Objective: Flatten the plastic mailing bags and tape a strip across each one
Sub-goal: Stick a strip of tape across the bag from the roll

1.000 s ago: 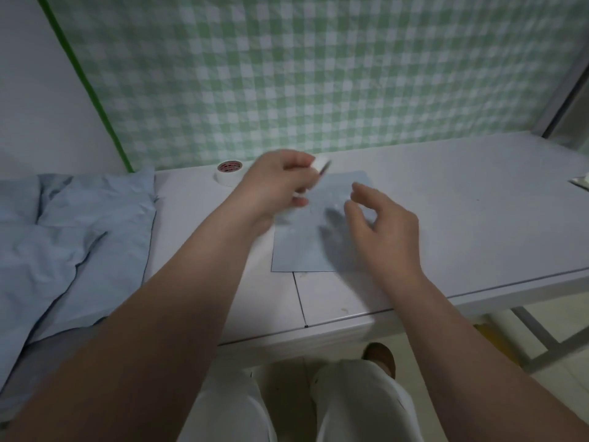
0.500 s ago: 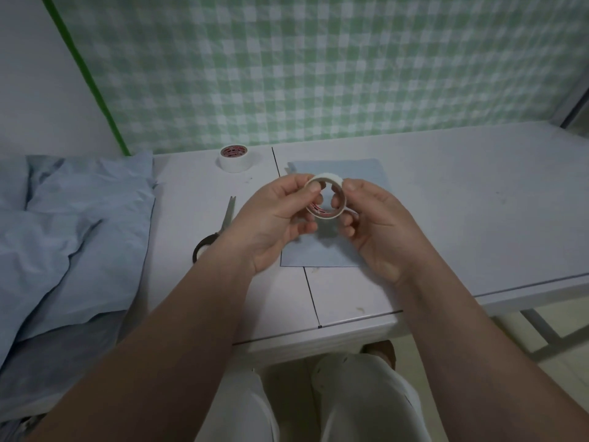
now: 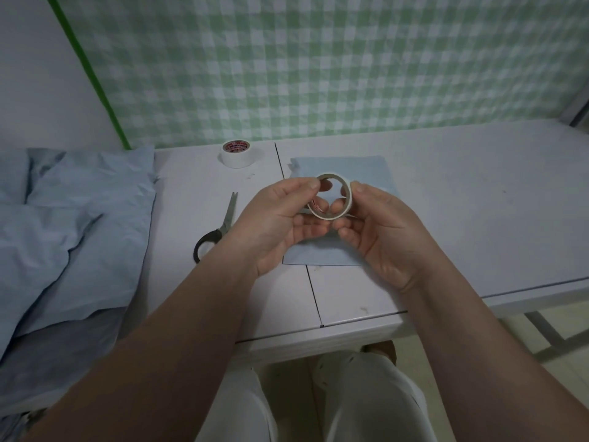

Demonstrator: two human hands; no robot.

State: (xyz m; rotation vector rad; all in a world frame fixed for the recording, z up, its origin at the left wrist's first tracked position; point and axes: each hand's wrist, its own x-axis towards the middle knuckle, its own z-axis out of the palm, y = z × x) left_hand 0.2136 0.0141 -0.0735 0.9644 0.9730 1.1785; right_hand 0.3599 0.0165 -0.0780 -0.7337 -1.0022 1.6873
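Both hands, left hand (image 3: 280, 223) and right hand (image 3: 379, 231), pinch my tape roll (image 3: 334, 196): light, stiff ring; mailing bag (image 3: 360, 169) below looks thin, slippery.

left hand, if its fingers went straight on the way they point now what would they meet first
The thin tape roll, which the left hand holds; just beyond it, the right hand gripping the roll's other side. Depth is hard to judge.
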